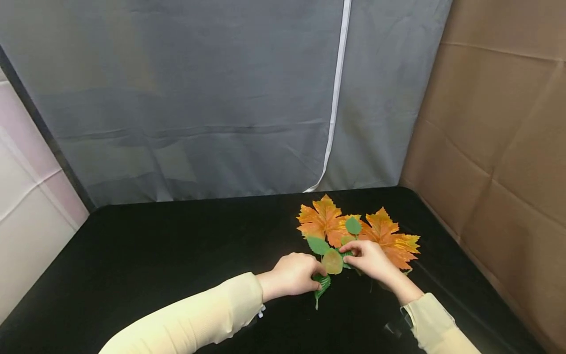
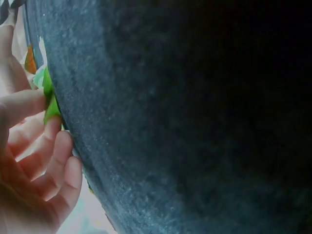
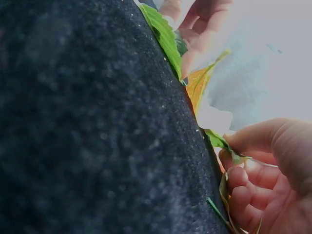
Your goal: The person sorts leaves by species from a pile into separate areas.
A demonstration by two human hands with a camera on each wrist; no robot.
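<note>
Above the near edge of a leaf cluster, my left hand pinches a dark green ribbed leaf between thumb and fingers, its stem pointing toward me. In the left wrist view the bright green leaf shows between thumb and fingertips. My right hand pinches another green leaf, partly hidden by the fingers; the right wrist view shows this leaf at the thumb tip. Between the hands lies a round yellow-brown leaf. Behind are two smooth green leaves, one left, one farther back.
Large orange maple leaves lie behind the left hand and beside the right hand. Black cloth covers the table. A grey curtain stands at the back, a brown cloth wall on the right.
</note>
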